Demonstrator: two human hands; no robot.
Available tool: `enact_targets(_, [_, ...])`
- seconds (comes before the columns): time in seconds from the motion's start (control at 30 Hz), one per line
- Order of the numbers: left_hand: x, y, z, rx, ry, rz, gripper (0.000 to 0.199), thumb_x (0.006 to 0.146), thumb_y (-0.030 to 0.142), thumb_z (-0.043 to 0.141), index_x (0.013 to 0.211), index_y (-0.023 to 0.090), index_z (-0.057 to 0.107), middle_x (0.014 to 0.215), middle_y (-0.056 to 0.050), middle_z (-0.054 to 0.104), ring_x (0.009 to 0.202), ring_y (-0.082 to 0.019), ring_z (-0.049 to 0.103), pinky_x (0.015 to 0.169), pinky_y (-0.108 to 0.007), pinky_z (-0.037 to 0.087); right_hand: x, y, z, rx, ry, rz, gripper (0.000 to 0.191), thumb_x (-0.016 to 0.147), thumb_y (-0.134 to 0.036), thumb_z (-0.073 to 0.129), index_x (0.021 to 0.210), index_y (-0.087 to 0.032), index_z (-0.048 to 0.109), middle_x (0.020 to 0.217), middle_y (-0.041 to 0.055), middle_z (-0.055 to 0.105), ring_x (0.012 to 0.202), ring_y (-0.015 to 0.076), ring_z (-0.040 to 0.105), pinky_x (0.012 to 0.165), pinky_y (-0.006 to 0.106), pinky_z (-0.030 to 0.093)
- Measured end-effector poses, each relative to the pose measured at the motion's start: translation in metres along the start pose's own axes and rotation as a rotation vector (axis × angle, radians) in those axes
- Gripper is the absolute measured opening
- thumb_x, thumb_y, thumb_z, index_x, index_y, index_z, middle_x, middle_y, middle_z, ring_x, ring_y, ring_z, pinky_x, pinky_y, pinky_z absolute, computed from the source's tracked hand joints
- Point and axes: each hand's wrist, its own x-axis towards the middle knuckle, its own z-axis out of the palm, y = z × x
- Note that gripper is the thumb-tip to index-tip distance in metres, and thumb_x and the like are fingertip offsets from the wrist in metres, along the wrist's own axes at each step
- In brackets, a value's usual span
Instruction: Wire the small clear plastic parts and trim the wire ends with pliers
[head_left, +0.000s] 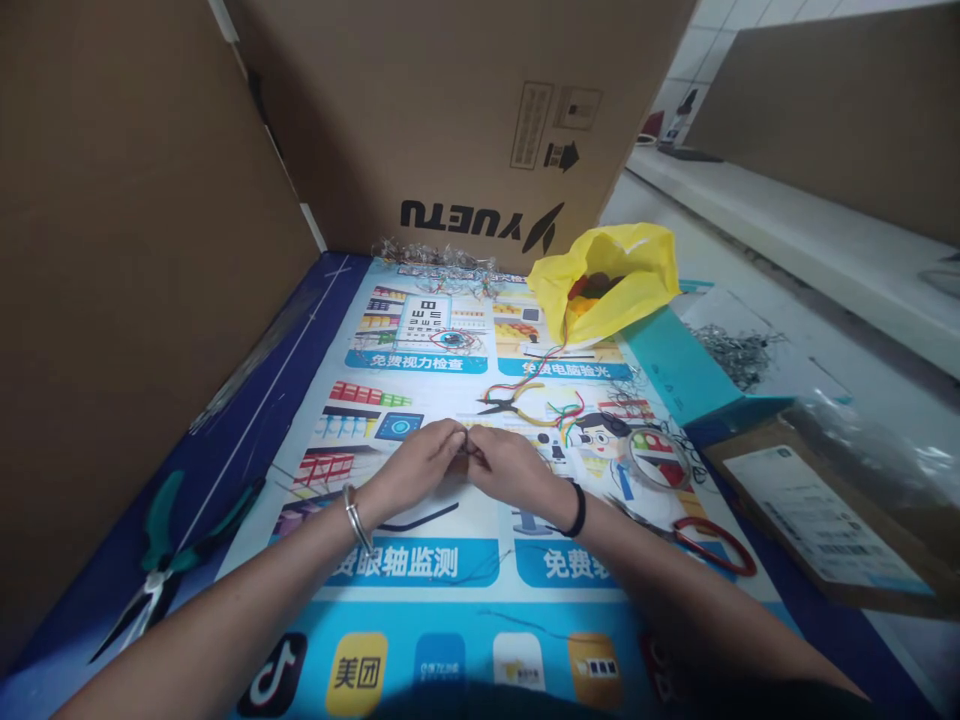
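Note:
Both hands meet near the middle of the printed mat. My left hand [420,462], with a silver bangle at its wrist, is closed, its thumb and fingers pinched together. Touching it from the right, my right hand [517,470] is closed too, with a black band on the wrist. Between the fingertips shows a small dark bit, too small to name. Just beyond the hands lie pliers with yellow handles [532,403], beside red, green and yellow wires [566,412].
Green-handled pliers [169,540] lie at left, red-handled scissors [712,540] at right. A yellow bag [637,265], a teal box [679,375], a clear round container [658,460] and a labelled package [825,510] stand right. Cardboard walls [450,110] rise behind and left; wire tangles [435,258] lie at the back.

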Motion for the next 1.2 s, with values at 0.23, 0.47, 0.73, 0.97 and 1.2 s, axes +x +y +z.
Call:
enact_targets(0.23, [-0.003,-0.002,0.026,-0.111,0.211,0.035,0.028,0.092,0.029,0.024,0.088,0.017,0.049,0.088,-0.005,0.054,0.083,-0.016,0.049,0.078,-0.031,0.040,-0.010,-0.009,0.018,-0.038,0.139,0.014,0.016,0.078,-0.014,0.043,0.087,-0.016,0.056,0.083,0.0063,0.063,0.076,0.0173,0.056,0.068,0.026,0.038])
enact_targets(0.47, [-0.005,-0.004,0.031,-0.092,0.272,0.074,0.025,0.090,0.021,0.027,0.102,0.015,0.048,0.098,-0.009,0.052,0.093,-0.017,0.049,0.086,-0.034,0.040,-0.010,-0.002,0.029,-0.007,0.221,-0.081,0.020,0.080,-0.008,0.041,0.082,-0.015,0.059,0.079,0.0078,0.063,0.074,0.0187,0.056,0.068,0.029,0.042])
enact_targets(0.73, [-0.009,0.010,-0.024,-0.061,0.496,0.146,0.020,0.088,0.027,0.040,0.098,0.018,0.055,0.096,-0.005,0.058,0.092,-0.015,0.053,0.082,-0.030,0.041,-0.005,-0.004,0.011,0.459,0.205,-0.009,0.014,0.082,-0.016,0.049,0.069,-0.019,0.053,0.067,-0.0021,0.056,0.063,0.0104,0.051,0.059,0.020,0.037])
enact_targets(0.97, [-0.005,0.004,-0.027,0.115,0.246,0.365,0.023,0.088,0.022,0.042,0.105,0.019,0.058,0.102,-0.006,0.060,0.098,-0.015,0.053,0.085,-0.028,0.044,-0.003,0.002,0.020,0.392,0.184,-0.108,0.011,0.083,-0.015,0.049,0.076,-0.018,0.057,0.075,0.0005,0.058,0.073,0.0127,0.051,0.068,0.023,0.039])
enact_targets(1.2, [-0.007,0.004,-0.015,0.539,-0.020,0.321,0.018,0.085,0.014,0.044,0.096,0.017,0.058,0.089,-0.004,0.061,0.083,-0.016,0.056,0.078,-0.032,0.045,-0.004,0.002,0.010,0.066,0.308,-0.228,0.018,0.083,-0.010,0.042,0.079,-0.013,0.059,0.074,0.0063,0.058,0.074,0.0175,0.045,0.071,0.031,0.038])
